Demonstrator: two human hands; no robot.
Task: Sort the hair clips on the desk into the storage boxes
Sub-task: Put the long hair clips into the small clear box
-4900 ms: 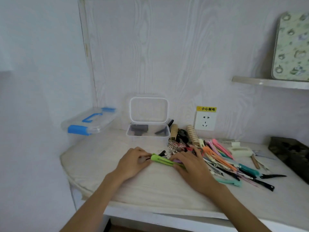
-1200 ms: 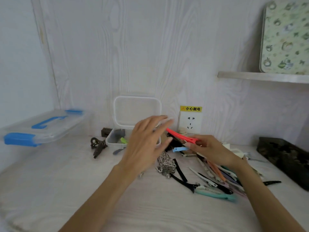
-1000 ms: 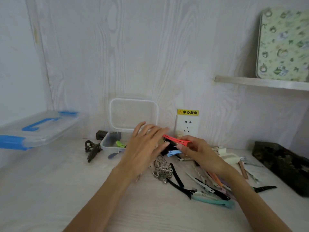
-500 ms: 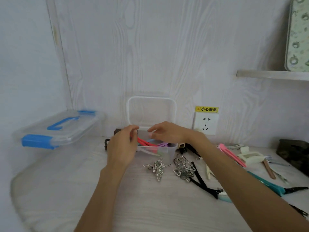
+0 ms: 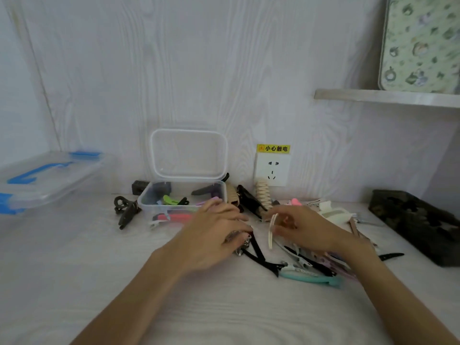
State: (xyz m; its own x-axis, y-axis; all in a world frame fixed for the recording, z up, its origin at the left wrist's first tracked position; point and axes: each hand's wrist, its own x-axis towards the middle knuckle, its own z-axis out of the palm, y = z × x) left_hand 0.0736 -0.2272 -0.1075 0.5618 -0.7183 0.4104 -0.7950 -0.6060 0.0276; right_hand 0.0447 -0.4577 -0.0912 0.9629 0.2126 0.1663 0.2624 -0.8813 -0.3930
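Observation:
An open clear storage box [image 5: 146,204] stands against the wall with its lid up; green, red, purple and dark clips lie inside. My right hand [image 5: 302,226] pinches a slim cream clip [image 5: 271,230], holding it almost upright above the desk. My left hand [image 5: 215,231] lies flat, fingers spread, over silver ornate clips [image 5: 242,241] just in front of the box. A heap of long clips [image 5: 313,270], black, teal and pink, spreads to the right of my hands.
A larger clear box with blue latches [image 5: 47,176] sits at the far left. Dark claw clips [image 5: 125,211] lie left of the open box; beige and black claw clips [image 5: 261,195] stand under the wall socket [image 5: 272,169]. A dark tray [image 5: 418,222] is at the right.
Both hands have come back from the open box to the clip heap. The red clip now lies in the box. My right hand has picked up a cream clip.

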